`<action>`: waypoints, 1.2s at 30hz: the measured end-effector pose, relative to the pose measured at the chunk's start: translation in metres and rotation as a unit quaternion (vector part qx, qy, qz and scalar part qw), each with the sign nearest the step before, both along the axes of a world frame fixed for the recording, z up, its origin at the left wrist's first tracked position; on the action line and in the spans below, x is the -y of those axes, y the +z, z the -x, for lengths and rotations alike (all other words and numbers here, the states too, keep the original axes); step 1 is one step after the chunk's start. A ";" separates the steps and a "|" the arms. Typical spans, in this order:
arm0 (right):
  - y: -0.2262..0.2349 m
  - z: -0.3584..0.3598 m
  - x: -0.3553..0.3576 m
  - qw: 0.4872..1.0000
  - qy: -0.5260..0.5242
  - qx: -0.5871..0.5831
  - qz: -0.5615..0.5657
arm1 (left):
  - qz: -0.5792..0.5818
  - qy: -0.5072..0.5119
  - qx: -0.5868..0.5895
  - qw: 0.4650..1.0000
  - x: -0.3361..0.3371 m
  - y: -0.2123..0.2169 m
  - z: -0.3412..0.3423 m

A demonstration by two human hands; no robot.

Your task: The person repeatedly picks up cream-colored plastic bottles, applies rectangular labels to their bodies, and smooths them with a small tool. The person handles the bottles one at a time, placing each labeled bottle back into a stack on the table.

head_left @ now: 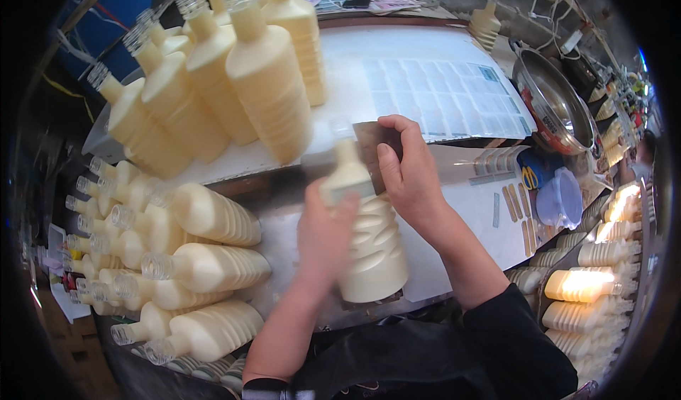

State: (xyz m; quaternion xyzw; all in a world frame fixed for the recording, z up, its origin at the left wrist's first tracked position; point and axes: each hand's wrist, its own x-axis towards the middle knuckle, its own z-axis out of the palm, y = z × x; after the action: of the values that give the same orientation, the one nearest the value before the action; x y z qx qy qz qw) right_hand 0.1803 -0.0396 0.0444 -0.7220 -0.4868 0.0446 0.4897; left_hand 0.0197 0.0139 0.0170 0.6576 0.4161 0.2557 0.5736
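A cream plastic bottle (379,247) with a ribbed body and a narrow neck is in front of me, a little tilted. My left hand (325,233) is at its left side, blurred by motion, its fingers against a grey-green band (355,191) below the shoulder. Between the thumb and fingers of my right hand (409,162) is a flat, dark brown scraper-like plate (370,152). That plate is upright beside the bottle's neck and shoulder. Whether its edge touches the bottle, I cannot tell.
Several cream bottles (266,81) stand at the back left; more (213,265) lie below them. A label sheet (440,95) covers the white board. At right are flat sticks (521,205), yellow-handled scissors (529,177), a lavender tub (559,198), a metal pan (557,95) and further bottles (578,284).
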 end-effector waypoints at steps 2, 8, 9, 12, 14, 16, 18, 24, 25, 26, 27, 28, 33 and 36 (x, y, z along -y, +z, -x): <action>-0.005 -0.005 0.002 1.000 0.003 -0.020 -0.007 | 0.048 0.001 0.054 0.997 -0.004 -0.009 0.000; -0.041 -0.021 0.004 0.998 -0.012 -0.030 -0.055 | 0.110 -0.015 0.147 0.983 -0.005 -0.020 0.002; -0.042 -0.020 0.003 0.997 -0.017 -0.029 -0.063 | 0.114 -0.018 0.157 0.981 -0.005 -0.020 0.003; -0.032 -0.016 0.004 0.996 -0.021 -0.071 -0.045 | 0.127 -0.023 0.181 0.975 -0.004 -0.018 0.003; -0.025 -0.018 0.005 0.998 -0.014 -0.036 -0.047 | 0.119 -0.017 0.182 0.976 -0.004 -0.019 0.004; -0.015 -0.015 0.007 0.997 -0.016 -0.033 -0.062 | 0.094 -0.004 0.174 0.980 -0.006 -0.022 0.004; -0.001 -0.001 0.010 0.993 -0.027 -0.068 -0.091 | 0.143 0.002 0.201 0.969 -0.001 -0.015 0.006; 0.031 0.044 -0.010 0.997 -0.008 -0.067 0.021 | 0.205 0.002 0.242 0.948 0.012 0.003 0.013; 0.038 0.052 -0.014 0.994 -0.012 -0.092 0.059 | 0.215 0.007 0.250 0.944 0.014 0.008 0.015; 0.036 0.060 -0.018 0.999 -0.002 -0.047 -0.003 | 0.213 -0.007 0.268 0.940 0.015 0.006 0.019; 0.033 0.069 -0.023 0.998 0.008 -0.062 0.003 | 0.197 0.001 0.246 0.949 0.014 0.002 0.023; 0.031 0.073 -0.026 0.997 0.008 -0.074 0.009 | 0.185 -0.001 0.223 0.957 0.014 -0.001 0.022; 0.012 0.090 -0.049 0.981 -0.037 0.190 -0.008 | 0.131 -0.032 0.149 0.980 0.015 -0.016 0.035; 0.025 0.070 -0.028 0.990 0.028 0.138 0.001 | -0.128 -0.048 0.087 0.987 0.023 0.002 0.025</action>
State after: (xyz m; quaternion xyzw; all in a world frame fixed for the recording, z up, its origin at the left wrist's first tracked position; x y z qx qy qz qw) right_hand 0.1103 -0.0113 0.0689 -0.7077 -0.5698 -0.0416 0.4155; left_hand -0.0049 -0.0093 0.0188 0.7201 0.2963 0.3356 0.5301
